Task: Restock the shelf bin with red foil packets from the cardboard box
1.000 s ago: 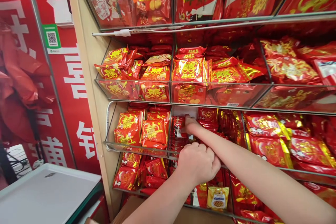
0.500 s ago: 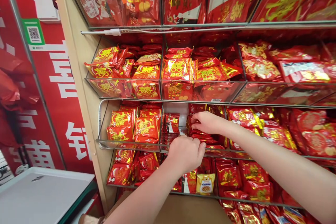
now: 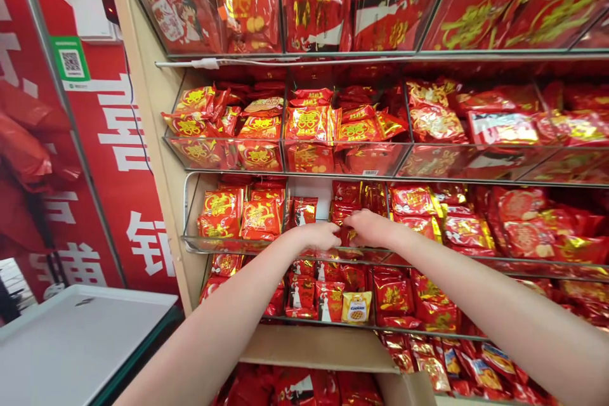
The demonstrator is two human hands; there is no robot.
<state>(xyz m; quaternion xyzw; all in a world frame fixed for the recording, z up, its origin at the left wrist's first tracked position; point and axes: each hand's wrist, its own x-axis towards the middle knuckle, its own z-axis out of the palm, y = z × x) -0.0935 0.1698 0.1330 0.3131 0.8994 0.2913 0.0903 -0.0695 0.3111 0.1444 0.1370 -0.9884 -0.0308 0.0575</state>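
My left hand (image 3: pixel 322 236) reaches over the front lip of the third-row compartment. Its fingers are curled in close to the red packets, and whatever lies under them is hidden. Just to its right, my right hand (image 3: pixel 368 227) has bent fingers closed at a shiny red snack packet (image 3: pixel 343 210) in the same compartment. A red packet with a black-and-white print (image 3: pixel 303 209) stands at this compartment's left, beside a bare patch of its pale back wall (image 3: pixel 323 193).
Clear-fronted shelves of red and gold packets (image 3: pixel 261 219) surround my hands. Below, an open cardboard box (image 3: pixel 318 349) holds more red packets. A white tray (image 3: pixel 85 336) sits at lower left, near the wooden shelf side (image 3: pixel 152 139). A yellow cookie packet (image 3: pixel 356 307) is one row down.
My left hand has moved up and into the compartment, closer to my right hand. The view has shifted, and the box of red packets now shows below.
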